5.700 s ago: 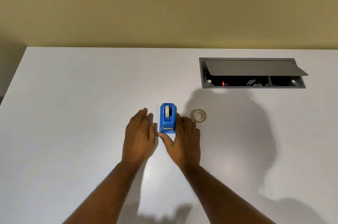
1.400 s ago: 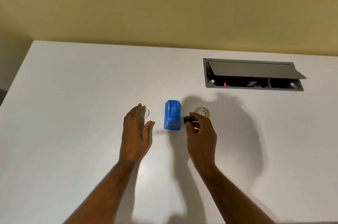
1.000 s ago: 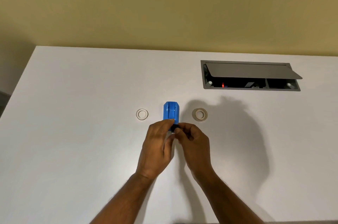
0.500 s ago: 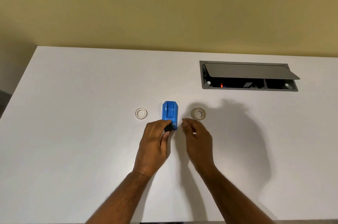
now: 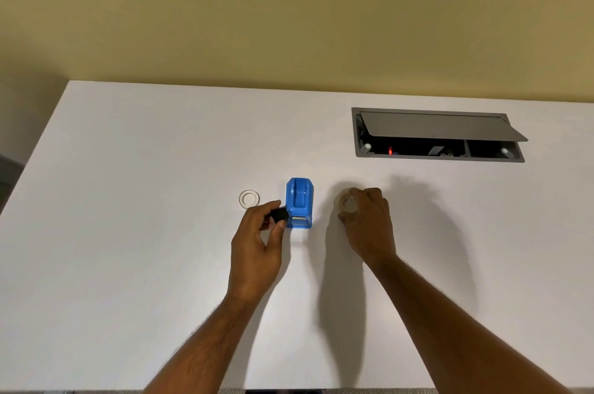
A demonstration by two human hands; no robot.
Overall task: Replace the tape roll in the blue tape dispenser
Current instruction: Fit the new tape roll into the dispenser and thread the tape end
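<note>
The blue tape dispenser (image 5: 299,202) stands on the white table (image 5: 128,233), with no roll in its slot. My left hand (image 5: 257,242) pinches a small black spindle (image 5: 279,214) just left of the dispenser's front. A thin, nearly spent clear ring (image 5: 249,199) lies flat to the left of the dispenser. My right hand (image 5: 366,220) is to the right of the dispenser, its fingers closed around the fuller tape roll (image 5: 347,203), which looks blurred.
A grey cable hatch (image 5: 437,136) is set into the table at the back right, its lid propped open. The table's far edge meets a yellow wall. The left edge of the table runs diagonally at the far left.
My right hand has moved right from the dispenser onto the fuller tape roll and closed on it. My left hand has shifted slightly left, with the black spindle in its fingertips.
</note>
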